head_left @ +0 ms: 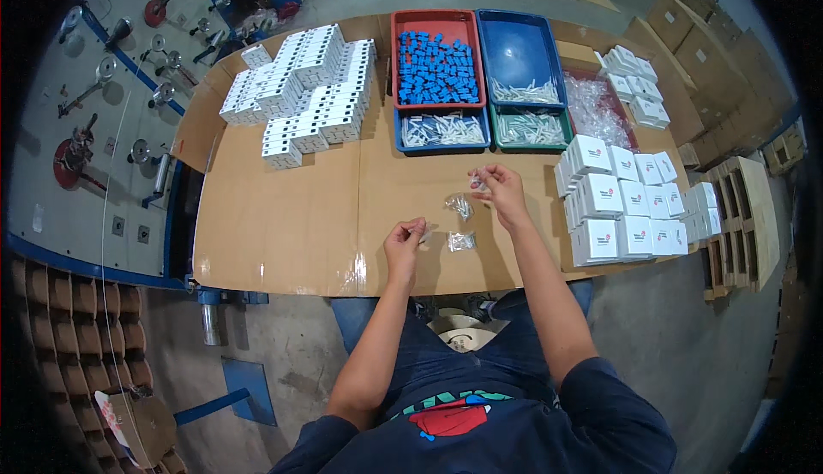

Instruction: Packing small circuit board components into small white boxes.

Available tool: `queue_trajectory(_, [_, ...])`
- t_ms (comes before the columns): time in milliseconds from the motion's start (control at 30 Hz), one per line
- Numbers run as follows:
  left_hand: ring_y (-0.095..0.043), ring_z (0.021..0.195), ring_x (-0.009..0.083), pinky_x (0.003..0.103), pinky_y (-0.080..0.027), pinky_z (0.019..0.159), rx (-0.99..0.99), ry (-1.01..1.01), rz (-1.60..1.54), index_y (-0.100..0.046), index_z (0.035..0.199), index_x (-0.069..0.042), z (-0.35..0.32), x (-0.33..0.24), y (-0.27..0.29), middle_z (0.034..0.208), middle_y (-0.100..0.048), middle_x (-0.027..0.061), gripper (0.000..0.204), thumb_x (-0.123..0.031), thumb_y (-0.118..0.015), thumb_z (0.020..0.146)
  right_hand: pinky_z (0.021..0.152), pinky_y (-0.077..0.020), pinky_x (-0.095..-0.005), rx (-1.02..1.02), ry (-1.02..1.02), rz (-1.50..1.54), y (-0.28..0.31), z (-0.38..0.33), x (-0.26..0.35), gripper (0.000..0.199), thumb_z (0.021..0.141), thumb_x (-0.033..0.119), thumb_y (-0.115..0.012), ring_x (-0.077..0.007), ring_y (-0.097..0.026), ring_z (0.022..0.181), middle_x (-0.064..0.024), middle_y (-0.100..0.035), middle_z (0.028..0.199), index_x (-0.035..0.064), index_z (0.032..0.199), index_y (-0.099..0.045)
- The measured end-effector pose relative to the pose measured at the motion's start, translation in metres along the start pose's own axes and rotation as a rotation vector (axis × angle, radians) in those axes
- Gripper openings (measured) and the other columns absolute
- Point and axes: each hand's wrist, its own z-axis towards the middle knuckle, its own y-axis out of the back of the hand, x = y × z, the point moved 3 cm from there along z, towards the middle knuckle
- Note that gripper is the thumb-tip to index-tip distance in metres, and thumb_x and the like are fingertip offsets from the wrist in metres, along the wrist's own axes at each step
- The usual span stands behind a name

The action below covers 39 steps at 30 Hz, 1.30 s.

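Note:
My left hand point(403, 249) is low over the cardboard-covered table, its thumb and fingertips pinched together. A small clear, shiny bit shows at those fingertips, too small to name. Farther forward and to the right, my right hand point(502, 195) pinches a small clear plastic bag point(477, 182), whose contents I cannot make out. Between the hands lies a clear bag of small parts point(460, 207). A flatter bag with whitish, slim pieces point(461, 241) rests nearer the table's front edge. Neither hand touches these two bags.
Beyond my hands stand a red tray of blue parts point(474, 24), a large blue tray point(519, 50), a small blue tray of white pieces point(441, 150) and a green tray point(531, 147). Clear plastic bags point(596, 105) fill another tray. White boxes point(596, 195) flank the right, more boxes point(313, 88) the left.

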Motion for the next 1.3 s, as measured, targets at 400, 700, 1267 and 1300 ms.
queue_trajectory(400, [-0.061, 0.067, 0.0143, 0.027, -0.051, 0.065, 0.052, 0.113, -0.219, -0.057, 0.091, -0.006, 0.005, 0.013, 0.028, 0.072, -0.059, 0.0038, 0.035, -0.037, -0.051, 0.105, 0.071, -0.0618, -0.0406, 0.115, -0.160, 0.124, -0.031, 0.078, 0.027, 0.032, 0.102, 0.029, -0.056, -0.0151, -0.063, 0.083, -0.0106, -0.067, 0.102, -0.0016, 0.106, -0.063])
queue_trajectory(700, [-0.055, 0.064, 0.0119, 0.026, -0.047, 0.062, 0.114, 0.220, -0.264, -0.056, 0.089, -0.008, 0.010, 0.001, 0.030, 0.075, -0.058, 0.0018, 0.027, -0.033, -0.063, 0.099, 0.068, -0.0619, -0.0403, 0.187, -0.162, -0.310, -0.039, 0.098, 0.034, 0.021, 0.100, 0.021, -0.059, -0.0158, -0.066, 0.080, -0.0073, -0.070, 0.101, 0.0031, 0.107, -0.066])
queue_trajectory(1267, [-0.069, 0.080, 0.0265, 0.038, -0.052, 0.077, 0.179, -0.063, 0.685, -0.071, 0.097, 0.001, 0.170, -0.076, -0.062, 0.085, -0.072, 0.0156, 0.035, -0.032, -0.071, 0.088, 0.057, -0.0560, -0.0370, 0.222, 0.071, -1.017, -0.042, 0.188, 0.033, 0.035, 0.078, 0.008, -0.068, -0.0264, -0.068, 0.070, -0.0146, -0.069, 0.085, 0.0036, 0.113, -0.069])
queue_trajectory(1300, [-0.069, 0.080, 0.0265, 0.038, -0.052, 0.077, 0.172, -0.073, 0.692, -0.071, 0.097, 0.001, 0.187, -0.076, -0.060, 0.085, -0.072, 0.0156, 0.035, -0.032, -0.071, 0.088, 0.064, -0.0552, -0.0384, 0.219, 0.189, -1.119, -0.051, 0.190, 0.039, 0.036, 0.076, 0.006, -0.069, -0.0282, -0.069, 0.076, -0.0163, -0.070, 0.089, 0.0033, 0.112, -0.069])
